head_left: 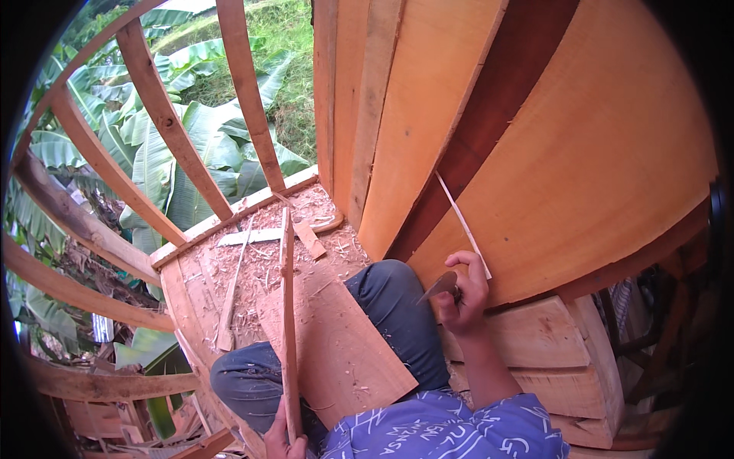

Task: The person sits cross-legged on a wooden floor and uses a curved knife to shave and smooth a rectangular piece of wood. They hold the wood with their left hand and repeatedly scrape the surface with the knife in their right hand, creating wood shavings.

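My left hand (284, 437) is closed round the lower end of a narrow wooden slat (287, 306). The slat stands roughly upright in the view, over a wide flat board (344, 348) lying across my lap. On the right, my raised right hand (466, 294) is closed on a knife (440, 286); its dark blade points left, and the fingers hide most of the handle. A thin pale wood strip (462, 222) runs up from beside the right fingers in front of the wall panel; whether those fingers touch it, I cannot tell.
Shavings (267, 264) cover the plank floor ahead, with a pale offcut (248, 237), a small wood block (310, 241) and a thin stick (229, 314). Wooden railing bars (176, 138) edge the left; a plank wall (581, 161) rises on the right above stacked timber (535, 336).
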`<state>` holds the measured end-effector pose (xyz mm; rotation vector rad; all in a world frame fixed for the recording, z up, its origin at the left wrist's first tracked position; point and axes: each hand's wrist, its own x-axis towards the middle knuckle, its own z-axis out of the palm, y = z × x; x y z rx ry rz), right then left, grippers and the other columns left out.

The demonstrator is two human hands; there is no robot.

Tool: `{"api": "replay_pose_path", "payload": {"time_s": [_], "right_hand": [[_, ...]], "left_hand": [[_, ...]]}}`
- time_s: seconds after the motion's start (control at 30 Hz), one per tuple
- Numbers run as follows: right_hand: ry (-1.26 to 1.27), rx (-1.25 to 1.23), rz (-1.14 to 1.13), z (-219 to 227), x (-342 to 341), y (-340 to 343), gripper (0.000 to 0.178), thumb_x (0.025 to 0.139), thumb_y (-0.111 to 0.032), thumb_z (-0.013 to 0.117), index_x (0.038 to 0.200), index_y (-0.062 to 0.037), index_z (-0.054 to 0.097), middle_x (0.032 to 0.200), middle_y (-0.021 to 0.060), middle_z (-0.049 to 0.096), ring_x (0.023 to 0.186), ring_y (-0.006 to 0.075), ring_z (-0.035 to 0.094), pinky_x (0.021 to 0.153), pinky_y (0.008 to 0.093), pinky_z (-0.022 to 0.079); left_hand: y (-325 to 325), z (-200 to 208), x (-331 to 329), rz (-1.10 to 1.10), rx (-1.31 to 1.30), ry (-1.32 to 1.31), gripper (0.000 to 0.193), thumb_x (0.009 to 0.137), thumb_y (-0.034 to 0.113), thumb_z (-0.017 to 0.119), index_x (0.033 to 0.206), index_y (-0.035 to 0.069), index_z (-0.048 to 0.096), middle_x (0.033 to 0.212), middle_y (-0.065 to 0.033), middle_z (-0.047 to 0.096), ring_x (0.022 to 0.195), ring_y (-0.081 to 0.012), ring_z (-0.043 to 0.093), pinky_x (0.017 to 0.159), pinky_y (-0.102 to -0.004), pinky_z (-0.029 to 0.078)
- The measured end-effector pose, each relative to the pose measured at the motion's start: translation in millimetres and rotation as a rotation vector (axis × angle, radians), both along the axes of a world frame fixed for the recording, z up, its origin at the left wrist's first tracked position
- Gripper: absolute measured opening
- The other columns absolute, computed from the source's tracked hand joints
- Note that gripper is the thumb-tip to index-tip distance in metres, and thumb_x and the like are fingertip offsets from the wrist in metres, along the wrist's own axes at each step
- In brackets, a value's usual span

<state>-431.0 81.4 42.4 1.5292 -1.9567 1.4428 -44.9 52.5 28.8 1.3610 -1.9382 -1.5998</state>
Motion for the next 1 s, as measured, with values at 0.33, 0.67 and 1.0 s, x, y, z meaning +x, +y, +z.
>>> {"api": "replay_pose_path", "payload": {"time_s": [0.33,0.67,1.0], "right_hand": [[-0.065,-0.093,-0.062,2,7,24,0.053,0.089,-0.051,0.057,0.072,-0.0006,0.058,0.105,0.0212,0.051,0.091,0.0312,0.055,0.079,0.0407,0.048],[0.045,-0.009,-0.125,22,11,26,0.052,0.088,-0.049,0.058,0.073,0.0006,0.057,0.09,0.0187,0.05,0.083,0.0323,0.053,0.071,0.0402,0.045],[0.048,-0.012,-0.155,28,11,20,0.045,0.088,-0.039,0.061,0.079,0.0058,0.057,0.086,0.0164,0.047,0.073,0.029,0.05,0.061,0.037,0.043]], "left_hand": [[-2,-2,1,-0.021,-0.028,-0.008,0.069,0.072,0.007,0.045,0.14,-0.003,0.041,0.125,-0.0209,0.059,0.118,-0.0268,0.054,0.101,-0.0327,0.039],[-2,2,0,-0.016,-0.028,0.029,0.07,0.073,0.009,0.045,0.141,-0.006,0.04,0.131,-0.0216,0.055,0.123,-0.0264,0.051,0.104,-0.033,0.037],[-2,5,-2,0.004,-0.006,0.054,0.07,0.072,0.009,0.046,0.14,-0.005,0.041,0.126,-0.0204,0.058,0.117,-0.0254,0.054,0.101,-0.0327,0.04]]}}
